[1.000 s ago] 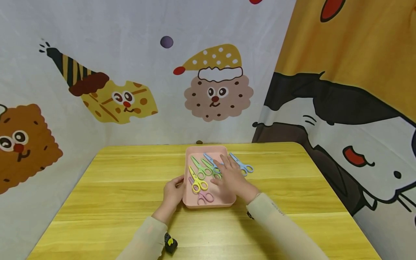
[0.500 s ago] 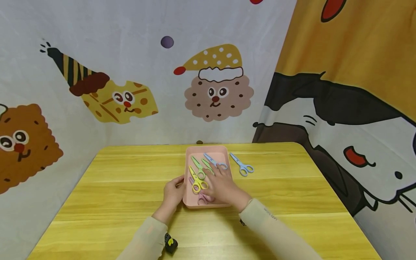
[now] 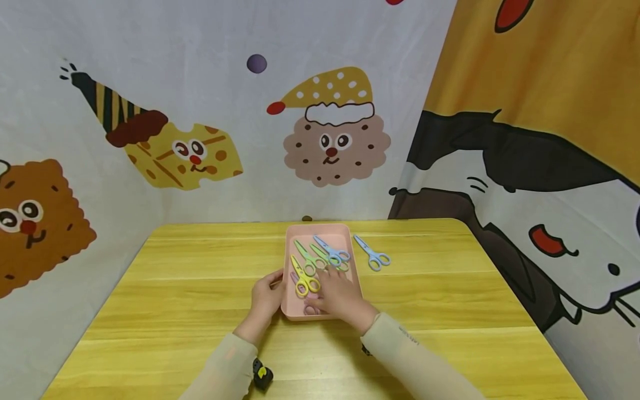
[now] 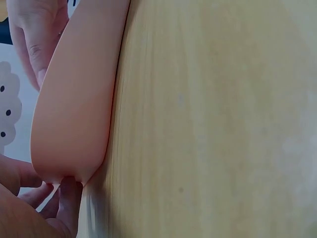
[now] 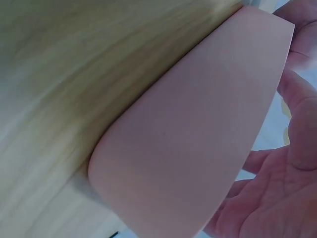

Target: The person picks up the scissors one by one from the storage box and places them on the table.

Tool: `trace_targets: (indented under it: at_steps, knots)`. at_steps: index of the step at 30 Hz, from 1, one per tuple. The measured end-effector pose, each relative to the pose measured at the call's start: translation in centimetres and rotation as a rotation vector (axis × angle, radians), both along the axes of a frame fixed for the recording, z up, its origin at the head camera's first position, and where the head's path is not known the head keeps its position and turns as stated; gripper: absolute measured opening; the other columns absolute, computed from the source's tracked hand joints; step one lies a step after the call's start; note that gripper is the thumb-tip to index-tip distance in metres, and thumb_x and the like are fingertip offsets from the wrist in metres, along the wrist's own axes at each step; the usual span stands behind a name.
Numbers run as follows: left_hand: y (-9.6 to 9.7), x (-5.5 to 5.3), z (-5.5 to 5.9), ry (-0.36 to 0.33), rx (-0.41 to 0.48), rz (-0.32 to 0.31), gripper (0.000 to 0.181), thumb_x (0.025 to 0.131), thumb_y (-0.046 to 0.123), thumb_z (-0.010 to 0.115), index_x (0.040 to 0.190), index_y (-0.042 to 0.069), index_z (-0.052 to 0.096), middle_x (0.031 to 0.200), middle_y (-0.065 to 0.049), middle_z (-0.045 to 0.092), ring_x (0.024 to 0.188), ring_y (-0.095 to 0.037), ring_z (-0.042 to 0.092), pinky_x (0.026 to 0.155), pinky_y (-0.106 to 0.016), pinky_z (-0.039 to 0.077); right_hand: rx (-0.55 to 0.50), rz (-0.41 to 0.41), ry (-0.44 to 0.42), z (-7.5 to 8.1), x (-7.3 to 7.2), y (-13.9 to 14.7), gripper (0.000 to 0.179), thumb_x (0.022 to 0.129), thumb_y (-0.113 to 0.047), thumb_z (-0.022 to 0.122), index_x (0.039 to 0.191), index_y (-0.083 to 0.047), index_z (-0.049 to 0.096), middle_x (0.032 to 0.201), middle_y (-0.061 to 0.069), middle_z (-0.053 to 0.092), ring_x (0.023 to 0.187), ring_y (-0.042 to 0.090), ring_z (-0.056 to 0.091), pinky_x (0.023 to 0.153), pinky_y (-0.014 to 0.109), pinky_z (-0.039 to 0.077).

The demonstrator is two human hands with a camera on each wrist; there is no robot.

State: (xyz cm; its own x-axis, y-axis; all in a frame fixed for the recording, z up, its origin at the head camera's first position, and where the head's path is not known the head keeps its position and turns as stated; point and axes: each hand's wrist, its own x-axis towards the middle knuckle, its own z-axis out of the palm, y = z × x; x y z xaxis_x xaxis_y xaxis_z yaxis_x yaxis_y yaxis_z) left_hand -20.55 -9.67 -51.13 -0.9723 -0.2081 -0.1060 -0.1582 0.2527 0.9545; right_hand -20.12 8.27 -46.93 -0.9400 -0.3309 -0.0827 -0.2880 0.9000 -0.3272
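A shallow pink tray (image 3: 320,230) lies on the table, holding several children's scissors. My left hand (image 3: 267,295) grips the tray's left side, thumb and fingers at its wall in the left wrist view. Inside are yellow scissors (image 3: 300,275), pink scissors (image 3: 294,277) partly under them, green scissors (image 3: 302,251) and blue scissors (image 3: 324,244) lying over another green pair. My right hand (image 3: 342,294) reaches over the right wall into the tray, thumb and fingers apart above the pink scissors' handles. The wall (image 5: 188,129) hides its fingertips in the right wrist view.
Another pair of blue scissors (image 3: 370,254) lies on the wooden table (image 3: 200,278) right of the tray. A cloth with cartoon prints (image 3: 210,72) hangs behind the table. A small black device (image 3: 262,375) shows by the left cuff.
My right hand has moved left and toward me inside the tray, from over the blue and green scissors to the pink pair. My left hand and the tray have stayed put.
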Motion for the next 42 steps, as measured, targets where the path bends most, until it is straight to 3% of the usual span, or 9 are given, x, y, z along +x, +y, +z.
trace_targets:
  at_steps: [4, 7, 11, 16, 24, 34, 38, 42]
  knots:
    - [0.0, 0.0, 0.1, 0.002, -0.004, -0.001, 0.035, 0.091, 0.008, 0.059, 0.124, -0.002, 0.060, 0.122, -0.022, 0.062, 0.106, -0.032, 0.064, 0.082, -0.033, 0.057, -0.021, -0.050, -0.032, 0.0, 0.4, -0.1, 0.079, 0.074, -0.057, 0.072, 0.131, -0.005, 0.053, 0.132, 0.018, 0.048, 0.111, 0.035, 0.049, 0.092, 0.050, 0.046]
    - [0.0, 0.0, 0.1, -0.007, 0.003, 0.003, 0.035, 0.091, 0.008, 0.060, 0.125, -0.001, 0.060, 0.122, -0.021, 0.062, 0.107, -0.031, 0.064, 0.083, -0.033, 0.057, -0.011, -0.070, -0.048, -0.1, 0.5, -0.2, 0.071, 0.071, -0.058, 0.074, 0.114, -0.004, 0.061, 0.122, 0.018, 0.051, 0.098, 0.030, 0.050, 0.082, 0.045, 0.048]
    - [0.1, -0.1, 0.2, -0.008, -0.003, -0.002, 0.035, 0.091, 0.008, 0.059, 0.125, -0.002, 0.059, 0.122, -0.021, 0.061, 0.107, -0.032, 0.063, 0.082, -0.033, 0.057, 0.000, -0.080, -0.073, -0.4, 0.7, -0.2, 0.069, 0.067, -0.059, 0.076, 0.105, -0.003, 0.061, 0.125, 0.021, 0.050, 0.097, 0.030, 0.050, 0.081, 0.043, 0.049]
    - [0.1, 0.0, 0.2, -0.009, -0.001, -0.001, 0.035, 0.091, 0.008, 0.059, 0.125, -0.002, 0.059, 0.122, -0.022, 0.061, 0.107, -0.032, 0.063, 0.083, -0.032, 0.057, -0.006, -0.085, -0.085, -0.7, 0.7, -0.4, 0.073, 0.067, -0.058, 0.077, 0.108, 0.000, 0.060, 0.130, 0.023, 0.047, 0.101, 0.031, 0.049, 0.083, 0.042, 0.049]
    - [0.1, 0.1, 0.3, -0.004, 0.011, -0.001, 0.035, 0.091, 0.007, 0.059, 0.125, -0.002, 0.059, 0.121, -0.022, 0.062, 0.107, -0.033, 0.063, 0.083, -0.032, 0.057, 0.014, -0.079, -0.067, -0.9, 0.4, -1.2, 0.071, 0.064, -0.055, 0.081, 0.103, 0.000, 0.059, 0.106, 0.016, 0.050, 0.088, 0.026, 0.045, 0.071, 0.039, 0.048]
    - [0.2, 0.2, 0.5, 0.003, 0.010, 0.010, 0.035, 0.091, 0.007, 0.059, 0.124, -0.004, 0.060, 0.120, -0.023, 0.062, 0.107, -0.033, 0.063, 0.084, -0.034, 0.056, 0.057, -0.093, -0.055, -0.6, 0.4, -2.1, 0.081, 0.061, -0.051, 0.084, 0.116, 0.002, 0.055, 0.118, 0.020, 0.048, 0.103, 0.031, 0.047, 0.079, 0.046, 0.052]
    - [0.2, 0.2, 0.6, -0.009, 0.009, 0.008, 0.035, 0.091, 0.006, 0.058, 0.124, -0.003, 0.059, 0.120, -0.023, 0.062, 0.108, -0.033, 0.063, 0.085, -0.034, 0.056, 0.035, -0.082, -0.046, -0.3, 0.5, -2.2, 0.077, 0.062, -0.045, 0.086, 0.114, 0.003, 0.055, 0.118, 0.022, 0.048, 0.107, 0.035, 0.047, 0.081, 0.048, 0.052]
    - [0.2, 0.2, 0.6, -0.006, 0.013, 0.004, 0.035, 0.090, 0.006, 0.059, 0.124, -0.004, 0.059, 0.120, -0.023, 0.062, 0.108, -0.033, 0.063, 0.085, -0.034, 0.056, 0.007, -0.086, -0.072, -0.6, 0.4, -2.0, 0.066, 0.064, -0.037, 0.086, 0.109, 0.001, 0.056, 0.111, 0.017, 0.048, 0.101, 0.031, 0.046, 0.077, 0.044, 0.051]
